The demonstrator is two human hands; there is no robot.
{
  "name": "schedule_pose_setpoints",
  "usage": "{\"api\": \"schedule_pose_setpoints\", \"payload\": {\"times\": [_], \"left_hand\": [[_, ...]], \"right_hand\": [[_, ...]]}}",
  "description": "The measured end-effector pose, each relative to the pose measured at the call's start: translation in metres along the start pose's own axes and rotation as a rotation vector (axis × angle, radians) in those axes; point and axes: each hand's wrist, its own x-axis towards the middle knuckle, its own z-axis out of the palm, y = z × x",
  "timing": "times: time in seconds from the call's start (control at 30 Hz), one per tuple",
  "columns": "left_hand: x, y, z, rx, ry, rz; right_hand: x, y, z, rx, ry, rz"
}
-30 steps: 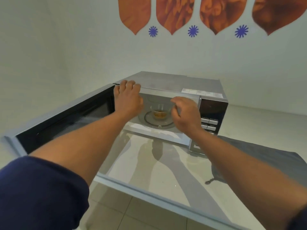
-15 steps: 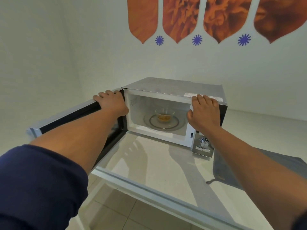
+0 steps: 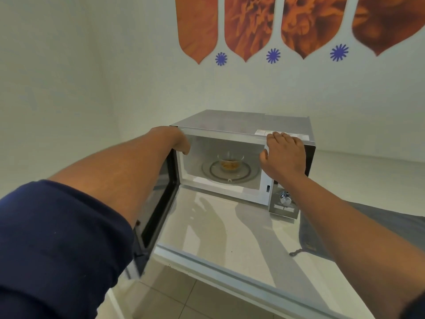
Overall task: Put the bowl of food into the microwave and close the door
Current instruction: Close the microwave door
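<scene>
A clear glass bowl [image 3: 230, 161] with brownish food stands on the turntable [image 3: 249, 175] inside the silver microwave [image 3: 241, 122]. The microwave door [image 3: 158, 203] is open and hinged on the left, and it juts out toward me. My left hand [image 3: 178, 140] curls over the door's top edge close to the hinge. Its fingertips are hidden behind the edge. My right hand [image 3: 284, 155] lies flat on the microwave's top front corner above the control panel, fingers spread, holding nothing.
The microwave sits on a white counter [image 3: 218, 238] in a corner between two white walls. A grey cloth [image 3: 379, 229] lies on the counter to the right. A metal knob [image 3: 285, 199] sits low on the control panel. Tiled floor shows below the counter's front edge [image 3: 230, 270].
The door has swung from pointing left to pointing toward me. My left hand slid along its top edge to the hinge. My right hand stays on the microwave's top right corner.
</scene>
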Motion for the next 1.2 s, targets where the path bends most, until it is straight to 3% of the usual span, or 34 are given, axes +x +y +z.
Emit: {"api": "schedule_pose_setpoints", "payload": {"times": [0.3, 0.53, 0.83, 1.0, 1.2], "left_hand": [[-0.008, 0.033, -0.022, -0.128, -0.127, 0.101], [-0.008, 0.069, -0.010, -0.022, 0.007, 0.241], [0.015, 0.105, 0.024, -0.296, 0.132, 0.130], [0.024, 0.117, 0.032, -0.291, 0.252, 0.280], [0.036, 0.120, 0.046, -0.272, 0.450, 0.606]], "right_hand": [[0.007, 0.003, -0.005, 0.136, 0.045, 0.034], [0.019, 0.014, -0.017, 0.223, 0.007, 0.062], [0.029, 0.034, -0.019, 0.531, -0.044, 0.055], [0.024, 0.036, -0.018, 0.529, -0.024, -0.032], [0.014, 0.037, -0.011, 0.288, 0.024, -0.146]]}}
